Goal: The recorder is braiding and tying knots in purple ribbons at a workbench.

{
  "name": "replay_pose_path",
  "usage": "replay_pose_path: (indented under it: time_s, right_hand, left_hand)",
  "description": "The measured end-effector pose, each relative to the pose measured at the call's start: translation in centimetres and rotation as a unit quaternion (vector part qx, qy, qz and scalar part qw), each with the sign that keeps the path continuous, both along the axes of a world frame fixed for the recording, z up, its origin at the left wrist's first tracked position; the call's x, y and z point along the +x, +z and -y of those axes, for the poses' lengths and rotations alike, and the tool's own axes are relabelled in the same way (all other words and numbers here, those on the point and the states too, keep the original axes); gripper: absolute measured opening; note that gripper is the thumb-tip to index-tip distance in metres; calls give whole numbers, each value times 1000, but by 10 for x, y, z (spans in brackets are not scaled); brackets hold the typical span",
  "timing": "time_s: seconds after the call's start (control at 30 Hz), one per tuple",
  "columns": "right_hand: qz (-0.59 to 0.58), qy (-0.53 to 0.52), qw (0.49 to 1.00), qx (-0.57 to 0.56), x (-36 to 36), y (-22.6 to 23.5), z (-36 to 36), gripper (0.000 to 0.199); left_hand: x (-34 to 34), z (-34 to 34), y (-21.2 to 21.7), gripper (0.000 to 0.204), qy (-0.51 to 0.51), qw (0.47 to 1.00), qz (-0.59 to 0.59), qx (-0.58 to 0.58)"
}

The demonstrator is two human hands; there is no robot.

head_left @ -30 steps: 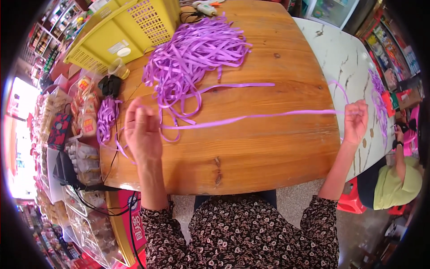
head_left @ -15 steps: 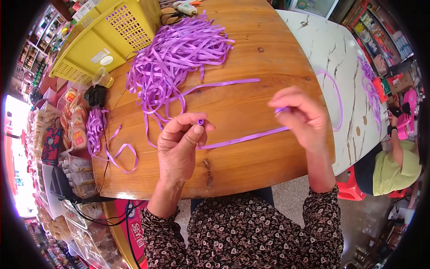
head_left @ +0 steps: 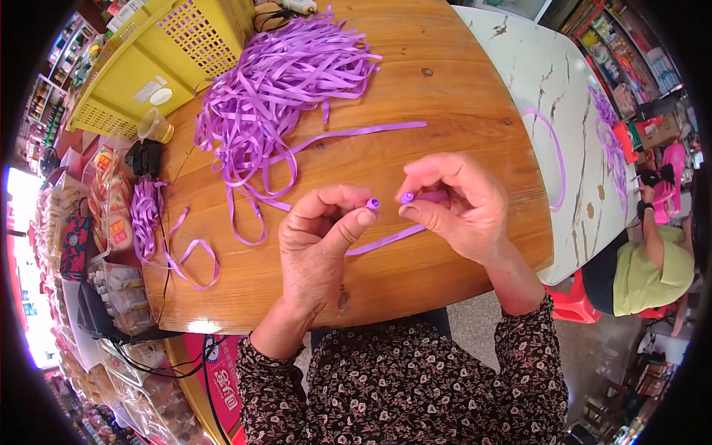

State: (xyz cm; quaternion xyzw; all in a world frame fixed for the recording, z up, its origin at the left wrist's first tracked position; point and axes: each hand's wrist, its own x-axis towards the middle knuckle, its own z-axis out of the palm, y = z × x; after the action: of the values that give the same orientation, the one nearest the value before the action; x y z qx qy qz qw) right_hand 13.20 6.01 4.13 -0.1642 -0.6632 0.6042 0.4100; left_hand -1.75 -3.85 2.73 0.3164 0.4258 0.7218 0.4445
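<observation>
Both of my hands are raised over the wooden table, their fingertips a short gap apart. Between thumb and forefinger, my left hand pinches a small rolled purple ribbon end. My right hand pinches another purple ribbon end, which also looks rolled into a little tube. Below them a flat length of purple ribbon slants between the two hands. Its run behind my fingers is hidden. Beyond lies a large tangled heap of purple ribbons, with one loose strand reaching right.
A yellow plastic basket stands at the far left, near a clear plastic cup. A smaller ribbon bundle lies by the left edge. On the right, a white marble-patterned table adjoins; a person in a yellow-green top sits beside it.
My right hand has come left and closer to my left hand, carrying its ribbon end. My left hand has shifted slightly right, still pinching its rolled end.
</observation>
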Motion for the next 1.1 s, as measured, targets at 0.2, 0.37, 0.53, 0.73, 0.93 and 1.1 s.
replay_pose_path:
  time_s: [0.2,0.37,0.53,0.73,0.93,1.1]
  right_hand:
    - [-24,12,991,132,3,-7,-12,24]
    - [35,-17,977,212,5,0,-11,23]
    - [32,-40,978,203,2,1,-5,24]
    - [21,-48,955,293,2,-1,-7,24]
    - [38,-47,942,329,3,0,-7,19]
    - [51,-70,937,338,2,-1,-5,17]
  left_hand:
    - [3,-4,-2,14,-27,997,73,-21]
    - [4,-6,-8,16,-40,996,74,41]
    - [8,-8,-12,14,-14,998,-18,51]
    - [8,-5,-8,13,2,994,-103,42]
    - [9,-5,-9,13,3,995,-95,44]
    - [9,-5,-10,13,12,994,-104,44]
